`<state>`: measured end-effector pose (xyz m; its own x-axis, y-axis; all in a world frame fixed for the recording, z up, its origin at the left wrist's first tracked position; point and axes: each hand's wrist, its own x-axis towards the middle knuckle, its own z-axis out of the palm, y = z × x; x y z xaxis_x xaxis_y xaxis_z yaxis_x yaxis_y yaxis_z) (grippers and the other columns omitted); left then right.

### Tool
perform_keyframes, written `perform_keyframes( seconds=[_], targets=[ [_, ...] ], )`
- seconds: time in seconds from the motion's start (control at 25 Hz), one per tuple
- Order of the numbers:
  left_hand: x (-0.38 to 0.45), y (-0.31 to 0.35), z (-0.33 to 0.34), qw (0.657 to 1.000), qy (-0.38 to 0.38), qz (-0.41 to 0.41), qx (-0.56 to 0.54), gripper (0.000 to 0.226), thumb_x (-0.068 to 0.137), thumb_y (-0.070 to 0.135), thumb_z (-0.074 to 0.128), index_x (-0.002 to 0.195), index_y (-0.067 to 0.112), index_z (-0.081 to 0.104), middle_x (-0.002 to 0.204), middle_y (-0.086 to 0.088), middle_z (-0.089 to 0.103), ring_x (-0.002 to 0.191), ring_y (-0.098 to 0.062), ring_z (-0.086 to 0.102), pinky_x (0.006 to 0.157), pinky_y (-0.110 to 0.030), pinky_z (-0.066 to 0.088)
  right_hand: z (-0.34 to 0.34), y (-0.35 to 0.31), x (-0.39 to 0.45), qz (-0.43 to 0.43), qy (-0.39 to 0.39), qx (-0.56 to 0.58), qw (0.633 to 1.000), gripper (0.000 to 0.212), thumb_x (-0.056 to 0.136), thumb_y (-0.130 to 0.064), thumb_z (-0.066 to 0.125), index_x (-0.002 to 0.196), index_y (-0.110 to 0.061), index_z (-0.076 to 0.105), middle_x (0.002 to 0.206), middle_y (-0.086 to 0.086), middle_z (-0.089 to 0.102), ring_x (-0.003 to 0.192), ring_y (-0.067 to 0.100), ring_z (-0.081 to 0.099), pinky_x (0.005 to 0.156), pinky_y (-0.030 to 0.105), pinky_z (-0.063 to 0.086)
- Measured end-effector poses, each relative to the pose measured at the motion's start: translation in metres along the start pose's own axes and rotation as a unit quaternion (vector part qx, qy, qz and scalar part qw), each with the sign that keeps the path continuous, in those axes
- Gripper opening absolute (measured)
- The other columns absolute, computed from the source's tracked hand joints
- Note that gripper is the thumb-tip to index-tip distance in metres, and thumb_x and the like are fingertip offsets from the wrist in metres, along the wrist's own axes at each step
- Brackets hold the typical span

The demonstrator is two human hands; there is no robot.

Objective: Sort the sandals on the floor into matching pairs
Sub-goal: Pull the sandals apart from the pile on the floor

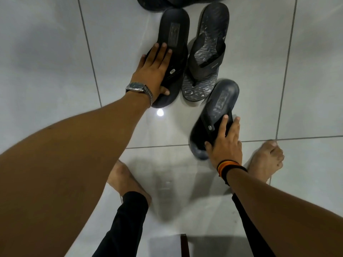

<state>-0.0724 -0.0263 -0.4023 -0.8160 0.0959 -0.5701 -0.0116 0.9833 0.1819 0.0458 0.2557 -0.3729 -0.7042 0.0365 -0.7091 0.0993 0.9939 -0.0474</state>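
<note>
Three dark sandals lie close together on the white tiled floor. My left hand, with a metal watch on the wrist, grips the strap side of a plain black sandal at upper middle. Right beside it lies a grey sandal with a wavy pattern, untouched. My right hand, with striped bands on the wrist, holds a second plain black sandal by its strap; this one is tilted and looks slightly blurred. More dark sandals are cut off by the top edge.
My two bare feet stand on the glossy floor below the sandals, in black trousers. A dark wooden edge shows at the bottom. Open tile spreads to the left and right.
</note>
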Motion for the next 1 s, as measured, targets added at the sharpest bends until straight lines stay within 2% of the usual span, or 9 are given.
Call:
perform_keyframes(
  seconds=[0.16, 0.24, 0.4, 0.48, 0.6, 0.72, 0.76, 0.88, 1.0],
  targets=[
    [0.029, 0.002, -0.015, 1.0, 0.017, 0.008, -0.008, 0.124, 0.075, 0.045, 0.082, 0.161, 0.013, -0.001, 0.169, -0.009, -0.009, 0.155, -0.03, -0.01, 0.125, -0.052, 0.009, -0.004, -0.018, 0.013, 0.01, 0.001, 0.045, 0.999, 0.117, 0.088, -0.044, 0.076, 0.165, -0.014, -0.008, 0.17, 0.025, -0.018, 0.161, 0.041, -0.001, 0.123, 0.053, 0.035],
    [0.045, 0.001, -0.024, 0.999, 0.033, 0.01, 0.001, 0.123, 0.076, 0.046, 0.081, 0.161, 0.013, -0.001, 0.169, -0.009, -0.009, 0.155, -0.03, -0.01, 0.125, -0.051, 0.009, -0.014, -0.034, 0.033, 0.007, 0.015, 0.068, 0.998, 0.122, 0.085, -0.048, 0.078, 0.165, -0.016, -0.008, 0.169, 0.025, -0.019, 0.161, 0.041, 0.0, 0.123, 0.052, 0.036],
    [0.071, -0.004, -0.044, 0.998, 0.035, -0.043, -0.001, 0.116, 0.081, 0.044, 0.078, 0.161, 0.014, -0.001, 0.169, -0.01, -0.009, 0.155, -0.031, -0.01, 0.124, -0.053, 0.008, -0.044, -0.058, 0.069, -0.001, 0.019, 0.086, 0.996, 0.13, 0.079, -0.048, 0.084, 0.164, -0.021, -0.011, 0.169, 0.024, -0.019, 0.161, 0.041, 0.005, 0.121, 0.053, 0.038],
    [0.065, -0.004, -0.048, 0.996, 0.065, -0.059, 0.006, 0.11, 0.083, 0.039, 0.076, 0.161, 0.013, 0.002, 0.169, -0.013, -0.005, 0.155, -0.034, -0.007, 0.123, -0.057, 0.007, -0.058, -0.064, 0.077, -0.013, 0.012, 0.067, 0.998, 0.129, 0.079, -0.048, 0.084, 0.165, -0.023, -0.009, 0.17, 0.022, -0.018, 0.161, 0.04, 0.004, 0.12, 0.054, 0.038],
    [0.03, 0.013, -0.042, 0.994, 0.095, 0.007, 0.047, 0.105, 0.083, 0.028, 0.075, 0.161, 0.012, 0.006, 0.168, -0.016, 0.001, 0.154, -0.037, -0.001, 0.123, -0.057, 0.005, -0.083, -0.07, 0.08, -0.045, 0.03, 0.054, 0.997, 0.112, 0.085, -0.048, 0.078, 0.166, -0.019, 0.006, 0.173, 0.018, -0.009, 0.161, 0.039, 0.007, 0.124, 0.058, 0.03],
    [-0.005, 0.048, -0.018, 0.993, 0.041, 0.1, 0.039, 0.107, 0.082, 0.03, 0.076, 0.161, 0.012, 0.005, 0.168, -0.014, 0.0, 0.155, -0.035, -0.001, 0.125, -0.05, 0.004, -0.11, -0.084, 0.083, -0.11, 0.123, 0.112, 0.98, 0.073, 0.098, -0.026, 0.06, 0.161, -0.011, 0.027, 0.173, 0.016, 0.006, 0.159, 0.036, 0.02, 0.126, 0.052, 0.028],
    [-0.012, 0.06, -0.008, 0.991, 0.02, 0.127, 0.025, 0.105, 0.083, 0.03, 0.075, 0.161, 0.012, 0.006, 0.169, -0.014, 0.002, 0.155, -0.033, -0.001, 0.126, -0.049, 0.005, -0.119, -0.09, 0.087, -0.134, 0.146, 0.13, 0.972, 0.066, 0.099, -0.02, 0.053, 0.16, -0.009, 0.031, 0.173, 0.015, 0.01, 0.158, 0.034, 0.022, 0.127, 0.048, 0.028],
    [-0.017, 0.086, 0.021, 0.978, -0.042, 0.198, 0.045, 0.099, 0.084, 0.037, 0.071, 0.16, 0.015, 0.011, 0.168, -0.01, 0.01, 0.155, -0.032, 0.001, 0.125, -0.05, 0.012, -0.142, -0.116, 0.108, -0.196, 0.175, 0.12, 0.957, 0.06, 0.1, -0.013, 0.046, 0.159, -0.012, 0.035, 0.172, 0.014, 0.015, 0.158, 0.031, 0.024, 0.128, 0.042, 0.029],
    [-0.019, 0.085, 0.042, 0.978, -0.037, 0.189, 0.077, 0.099, 0.087, 0.037, 0.068, 0.161, 0.016, 0.006, 0.169, -0.007, 0.003, 0.155, -0.03, -0.002, 0.124, -0.052, 0.016, -0.151, -0.152, 0.123, -0.248, 0.162, 0.071, 0.952, 0.06, 0.103, -0.017, 0.046, 0.16, -0.015, 0.032, 0.172, 0.013, 0.018, 0.159, 0.031, 0.024, 0.128, 0.044, 0.029]
  ],
)
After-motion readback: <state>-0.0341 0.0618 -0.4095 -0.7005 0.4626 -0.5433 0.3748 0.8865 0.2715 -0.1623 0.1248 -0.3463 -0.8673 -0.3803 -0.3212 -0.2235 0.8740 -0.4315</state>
